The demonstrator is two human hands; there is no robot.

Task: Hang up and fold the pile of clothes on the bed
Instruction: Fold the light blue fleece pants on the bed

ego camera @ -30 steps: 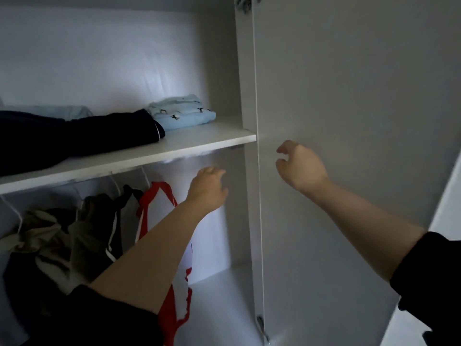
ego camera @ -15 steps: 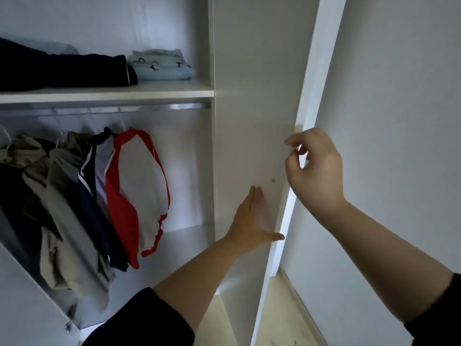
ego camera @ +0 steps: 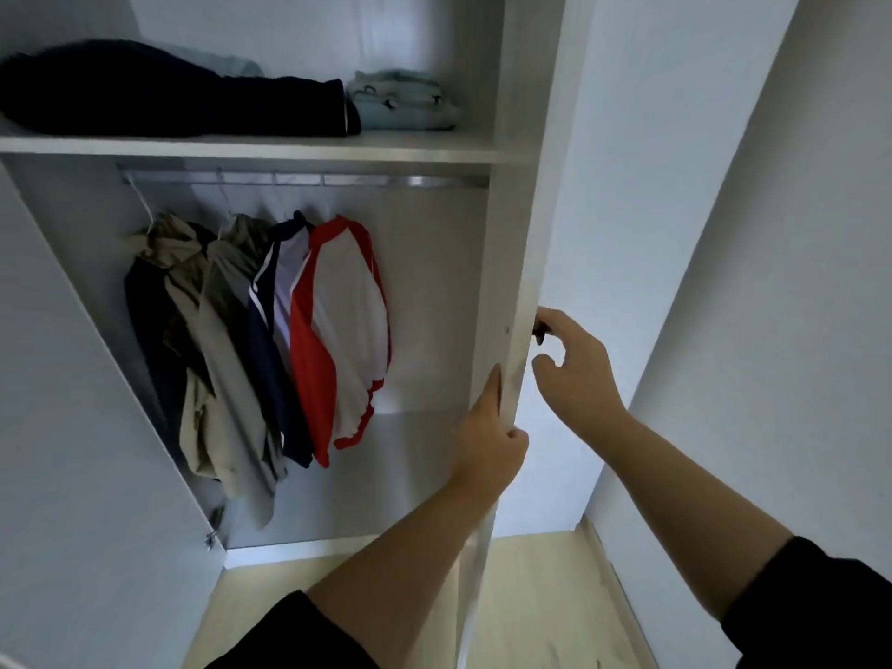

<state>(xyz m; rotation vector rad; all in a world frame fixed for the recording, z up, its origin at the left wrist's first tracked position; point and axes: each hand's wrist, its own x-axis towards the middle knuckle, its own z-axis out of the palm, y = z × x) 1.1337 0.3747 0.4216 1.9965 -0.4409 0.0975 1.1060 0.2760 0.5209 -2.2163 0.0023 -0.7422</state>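
Clothes hang in a tight bunch from the rail just under the shelf, with a red-and-white shirt outermost at the right. On top of the shelf lie a folded dark garment and, touching it at the right, a small folded pale-blue stack. Hung pieces sit below the shelf and folded pieces above it, which fits the task's two ways of putting clothes away. The bed and any pile left on it are out of view.

To the right of the shelf and below its level, both hands are at the free edge of the wardrobe door. The left hand holds that edge, fingers straight up the inner face and thumb hooked round to the front, probably to steady the panel. The right hand is curled about the black knob on the outer face. I cannot tell whether it actually grips the knob. One hand on each face suggests the door is being swung, likely shut.
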